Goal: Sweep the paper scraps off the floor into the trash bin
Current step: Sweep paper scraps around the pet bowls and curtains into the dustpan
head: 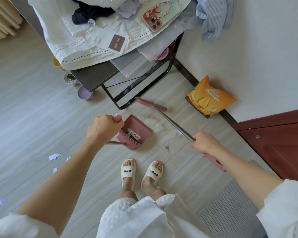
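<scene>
Pale floor (33,109) below; hands (105,126) fisted around dustpan handle (118,118) and broom (175,124).

Table (93,78) piled with white cloth (79,42), phone (152,20) on top. Orange bag (209,100) leans against wall. Purple bowl (84,94) under table edge.

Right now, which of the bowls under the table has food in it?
The white bowl farthest left at the table edge: it holds brown kibble. The purple bowl beside it looks empty.
</scene>
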`<action>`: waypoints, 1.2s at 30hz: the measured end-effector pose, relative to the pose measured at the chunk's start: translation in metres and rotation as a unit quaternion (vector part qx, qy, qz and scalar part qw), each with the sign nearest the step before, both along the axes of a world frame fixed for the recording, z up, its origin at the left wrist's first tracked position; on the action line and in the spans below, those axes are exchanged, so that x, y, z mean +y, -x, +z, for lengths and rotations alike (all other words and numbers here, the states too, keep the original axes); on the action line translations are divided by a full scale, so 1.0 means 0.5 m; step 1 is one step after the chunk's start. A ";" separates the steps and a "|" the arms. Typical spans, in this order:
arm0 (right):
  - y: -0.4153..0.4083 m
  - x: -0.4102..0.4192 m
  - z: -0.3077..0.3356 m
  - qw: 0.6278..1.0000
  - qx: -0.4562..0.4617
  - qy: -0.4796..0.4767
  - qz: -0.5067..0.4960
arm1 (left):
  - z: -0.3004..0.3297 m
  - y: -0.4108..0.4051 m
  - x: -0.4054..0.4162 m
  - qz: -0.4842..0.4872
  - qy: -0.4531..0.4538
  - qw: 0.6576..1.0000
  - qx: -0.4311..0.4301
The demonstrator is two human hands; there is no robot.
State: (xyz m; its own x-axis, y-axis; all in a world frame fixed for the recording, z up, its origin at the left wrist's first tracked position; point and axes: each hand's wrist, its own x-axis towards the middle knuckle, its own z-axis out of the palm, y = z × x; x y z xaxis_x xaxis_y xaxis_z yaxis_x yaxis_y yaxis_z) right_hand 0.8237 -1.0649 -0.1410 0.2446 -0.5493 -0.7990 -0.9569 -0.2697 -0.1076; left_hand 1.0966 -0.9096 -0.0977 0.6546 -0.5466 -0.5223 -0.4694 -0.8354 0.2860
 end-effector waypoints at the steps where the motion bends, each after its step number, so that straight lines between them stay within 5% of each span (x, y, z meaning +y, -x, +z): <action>1: -0.015 -0.001 -0.006 1.000 0.001 0.011 0.000 | 0.000 -0.002 0.008 0.002 -0.001 1.000 0.000; 8: -0.102 0.029 -0.048 1.000 -0.003 0.008 0.000 | -0.015 -0.003 0.080 0.035 -0.004 0.999 0.012; 16: -0.015 0.212 -0.033 0.993 0.078 -0.004 0.086 | -0.008 -0.024 0.143 0.006 -0.026 1.000 0.003; 28: -0.036 0.404 0.030 0.992 0.031 0.028 -0.116 | 0.006 -0.076 0.265 -0.089 -0.029 0.996 0.007; 36: -0.081 0.338 -0.021 0.974 0.016 0.087 -0.207 | -0.028 -0.086 0.278 -0.097 -0.027 0.995 0.004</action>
